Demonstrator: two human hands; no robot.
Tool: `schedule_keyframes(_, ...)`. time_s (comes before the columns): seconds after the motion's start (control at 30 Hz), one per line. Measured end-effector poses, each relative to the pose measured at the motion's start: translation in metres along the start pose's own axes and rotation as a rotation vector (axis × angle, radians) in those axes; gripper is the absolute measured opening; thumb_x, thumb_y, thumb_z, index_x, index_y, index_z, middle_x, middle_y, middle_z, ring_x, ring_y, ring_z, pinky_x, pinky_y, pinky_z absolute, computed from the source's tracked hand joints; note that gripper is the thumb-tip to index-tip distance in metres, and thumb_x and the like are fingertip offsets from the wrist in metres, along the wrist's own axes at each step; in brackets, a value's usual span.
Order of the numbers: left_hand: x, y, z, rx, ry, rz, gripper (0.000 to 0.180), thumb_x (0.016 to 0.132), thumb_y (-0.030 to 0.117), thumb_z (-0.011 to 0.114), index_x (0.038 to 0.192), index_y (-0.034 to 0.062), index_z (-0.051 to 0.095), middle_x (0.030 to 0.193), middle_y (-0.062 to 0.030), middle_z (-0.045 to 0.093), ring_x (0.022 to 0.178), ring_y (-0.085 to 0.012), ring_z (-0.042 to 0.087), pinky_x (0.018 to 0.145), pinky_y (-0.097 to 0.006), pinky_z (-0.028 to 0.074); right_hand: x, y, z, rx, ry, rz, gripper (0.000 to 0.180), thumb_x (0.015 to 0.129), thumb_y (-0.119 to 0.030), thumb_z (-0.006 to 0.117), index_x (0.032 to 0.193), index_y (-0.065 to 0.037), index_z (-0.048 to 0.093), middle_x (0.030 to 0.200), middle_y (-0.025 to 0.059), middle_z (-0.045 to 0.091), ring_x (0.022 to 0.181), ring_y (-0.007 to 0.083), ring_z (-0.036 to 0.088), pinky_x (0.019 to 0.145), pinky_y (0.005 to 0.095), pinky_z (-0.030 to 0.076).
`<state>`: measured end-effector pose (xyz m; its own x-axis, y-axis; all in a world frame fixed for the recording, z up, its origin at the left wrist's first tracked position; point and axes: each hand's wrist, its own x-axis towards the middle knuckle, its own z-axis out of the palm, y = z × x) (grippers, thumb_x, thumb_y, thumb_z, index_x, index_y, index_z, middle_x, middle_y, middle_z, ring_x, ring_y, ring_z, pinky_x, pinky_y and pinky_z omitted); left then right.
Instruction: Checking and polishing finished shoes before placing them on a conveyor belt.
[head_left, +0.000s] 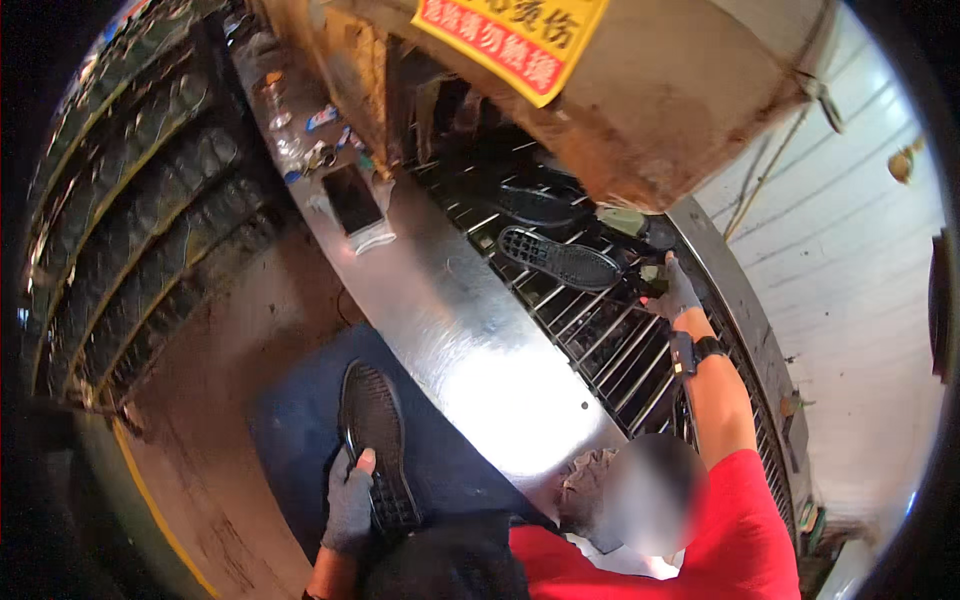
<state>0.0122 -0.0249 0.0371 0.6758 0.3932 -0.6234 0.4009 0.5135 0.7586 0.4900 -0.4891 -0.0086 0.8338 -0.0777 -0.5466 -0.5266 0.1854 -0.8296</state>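
My left hand [350,507], in a grey fingerless glove, grips a black shoe sole [372,405] by its near end, thumb across its textured face. The sole is held upright over a dark blue surface. My right hand [680,290], also gloved and with a black band on the wrist, reaches to the far right of a metal rod rack. Its fingers close round a small dark thing with a greenish patch [650,273], too unclear to name. Just left of it another black sole [560,258] lies across the rods, with a dark sole or shoe [540,205] behind.
A rusty metal hood [690,120] with a yellow and red sign overhangs the rod rack [625,355]. Along it runs a shiny metal ledge [440,300] carrying a phone-like dark slab [352,200], a clear bottle [275,105] and small items. Shelves of dark soles [170,170] stand at left.
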Motion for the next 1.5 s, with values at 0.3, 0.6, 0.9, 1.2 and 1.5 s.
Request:
schedule_keyframes(0.3,0.002,-0.004,-0.020,0.109,0.067,0.077,0.041,0.107,0.022,0.063,0.143,0.0018,0.060,0.125,-0.0034,0.066,0.107,-0.0117,0.060,0.095,-0.029,0.051,-0.051,0.048,-0.035,0.289,-0.024,0.002,0.026,0.103,-0.039,0.060,0.115,-0.016,0.064,0.108,0.0037,0.071,0.087,0.0240,0.071,0.074,0.0445,0.062)
schedule_keyframes(0.6,0.013,0.054,0.023,-0.046,-0.409,0.482,0.066,0.110,0.039,0.054,0.161,0.0022,0.036,0.148,-0.0205,0.055,0.136,-0.0297,0.057,0.114,-0.046,0.047,-0.185,0.164,-0.031,-0.185,-0.638,0.403,0.049,0.095,-0.027,0.069,0.134,0.002,0.061,0.114,0.0154,0.075,0.092,0.0287,0.077,0.084,0.0416,0.065)
schedule_keyframes(0.9,-0.026,0.075,0.001,-0.497,-0.393,0.536,0.062,0.105,0.042,0.064,0.152,0.0053,0.047,0.131,-0.0205,0.068,0.119,-0.0325,0.069,0.102,-0.045,0.058,-0.376,0.181,0.219,-0.168,-1.124,0.401,0.090,0.101,-0.072,0.052,0.149,0.004,0.052,0.140,0.0194,0.065,0.127,0.0266,0.065,0.111,0.0408,0.051)
schedule_keyframes(1.2,0.061,0.050,-0.019,0.353,-0.065,0.720,0.060,0.106,0.038,0.061,0.150,-0.0009,0.049,0.141,-0.0167,0.063,0.127,-0.0269,0.062,0.111,-0.039,0.049,-0.396,0.145,0.246,-0.034,-0.988,0.436,0.079,0.102,-0.060,0.058,0.145,0.006,0.050,0.125,0.0300,0.068,0.109,0.0467,0.072,0.099,0.0576,0.060)
schedule_keyframes(1.5,0.031,0.096,-0.042,-0.103,-0.316,0.317,0.057,0.101,0.039,0.064,0.140,-0.0023,0.062,0.131,-0.0153,0.070,0.118,-0.0228,0.066,0.105,-0.034,0.052,-0.378,0.143,0.230,-0.006,-1.024,0.528,0.104,0.093,-0.083,0.049,0.149,0.005,0.047,0.127,0.0308,0.068,0.111,0.0470,0.071,0.100,0.0562,0.058)
